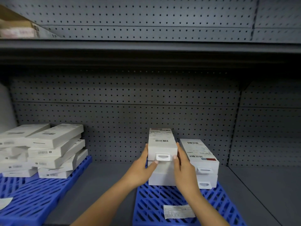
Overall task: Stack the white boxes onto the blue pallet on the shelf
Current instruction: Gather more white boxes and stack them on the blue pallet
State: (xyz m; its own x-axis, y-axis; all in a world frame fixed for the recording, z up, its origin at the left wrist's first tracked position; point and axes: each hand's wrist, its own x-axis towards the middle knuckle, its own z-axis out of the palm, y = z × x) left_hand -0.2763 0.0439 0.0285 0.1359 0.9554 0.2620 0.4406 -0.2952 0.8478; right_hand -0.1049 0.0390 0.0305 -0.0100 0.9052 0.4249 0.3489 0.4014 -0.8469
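Two blue pallets, left pallet (pixel 40 193) and right pallet (pixel 162 203), are recorded on the grey shelf (pixel 101 185). One top box (pixel 161 144) is gripped between left hand (pixel 141 168) and right hand (pixel 184 170). Pegboard (pixel 130 111) is noted behind.

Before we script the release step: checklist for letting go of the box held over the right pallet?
1. Grip: left hand and right hand hold the top box by its sides: ok.
2. Support: lower box under it sits on the right blue pallet: ok.
3. Top box fully seated on lower box: cannot tell.
4. Front edges lined up with lower box: ok, as far as visible.
5. Room beside the neighbour stack for the right hand to withdraw: tight, cannot tell.
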